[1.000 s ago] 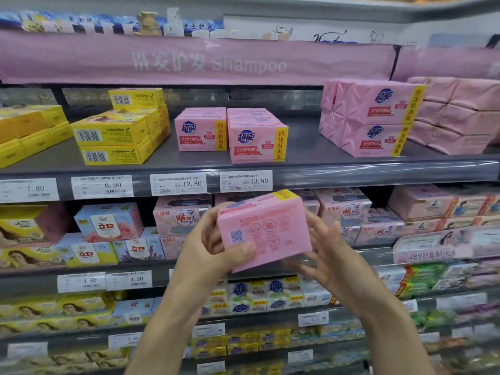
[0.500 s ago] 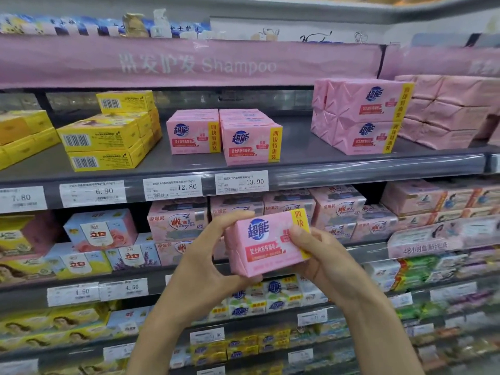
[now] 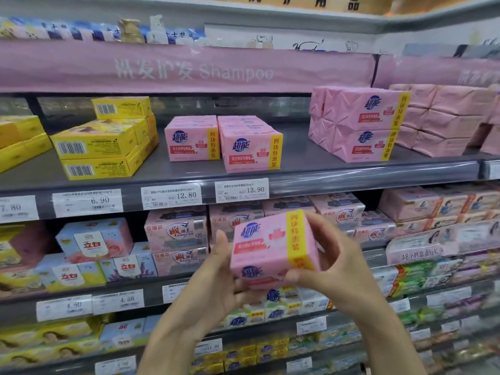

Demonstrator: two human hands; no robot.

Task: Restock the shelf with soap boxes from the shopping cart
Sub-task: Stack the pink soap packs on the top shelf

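Observation:
A pink soap box [image 3: 270,247] with a blue logo and a yellow side band is held up in front of the second shelf, its printed face toward me. My left hand [image 3: 216,282] cups its left and bottom side. My right hand [image 3: 332,263] grips its right end, thumb under the lower corner. On the grey top shelf [image 3: 311,169] two short rows of the same pink boxes [image 3: 251,150] stand beside a bare stretch of shelf. The shopping cart is out of view.
Yellow boxes [image 3: 100,147] are stacked at the shelf's left. Larger pink wrapped packs [image 3: 362,125] stand to the right. Price tags [image 3: 240,189] line the shelf edge. Lower shelves are packed with other soaps. A pink Shampoo banner [image 3: 189,69] hangs above.
The box was turned over in both hands from its back face to its printed front, then tilted further. My view moved closer and slightly left.

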